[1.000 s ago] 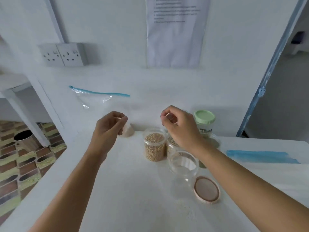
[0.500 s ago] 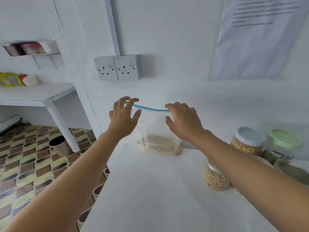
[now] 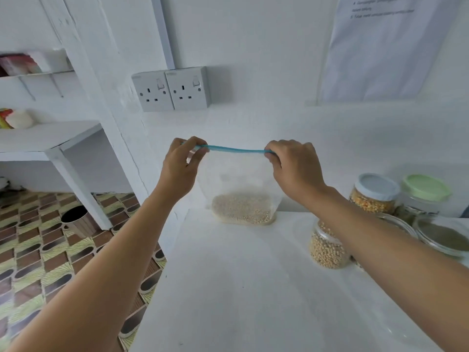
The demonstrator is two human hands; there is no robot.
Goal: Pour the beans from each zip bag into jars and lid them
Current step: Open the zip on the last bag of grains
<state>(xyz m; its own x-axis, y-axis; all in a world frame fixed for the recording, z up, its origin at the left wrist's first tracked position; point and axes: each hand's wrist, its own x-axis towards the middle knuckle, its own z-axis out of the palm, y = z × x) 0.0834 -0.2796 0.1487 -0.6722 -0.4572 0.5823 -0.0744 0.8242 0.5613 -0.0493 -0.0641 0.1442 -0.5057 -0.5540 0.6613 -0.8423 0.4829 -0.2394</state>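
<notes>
Left hand point(image 3: 181, 165) is pinching the left end of the blue zip strip point(image 3: 236, 149), thumb and fingers curled round it. Right hand point(image 3: 291, 168) is pinching the right end in the same way. Between them the strip is running nearly level, slightly sagging.

The zip bag point(image 3: 238, 179), clear plastic, is hanging upright from the strip, with its bottom sitting on the far edge of the white desk point(image 3: 228, 288) against the wall. Small pale beans point(image 3: 242, 208) are lying in its bottom part; the upper part is showing clear.

To the right on the desk, an unlidded jar of larger round pale beans point(image 3: 327, 250) is standing just beside the right forearm. Behind it, a jar with a pale blue lid point(image 3: 373, 196), holding yellow-orange grains, is standing next to a jar with a green lid point(image 3: 423, 196). An open jar point(image 3: 441, 237) is showing at the right edge.

On the wall, a double socket point(image 3: 172, 88) is sitting above the bag. A printed sheet point(image 3: 388, 47) is hanging at upper right; its lines are too blurred to read.
</notes>
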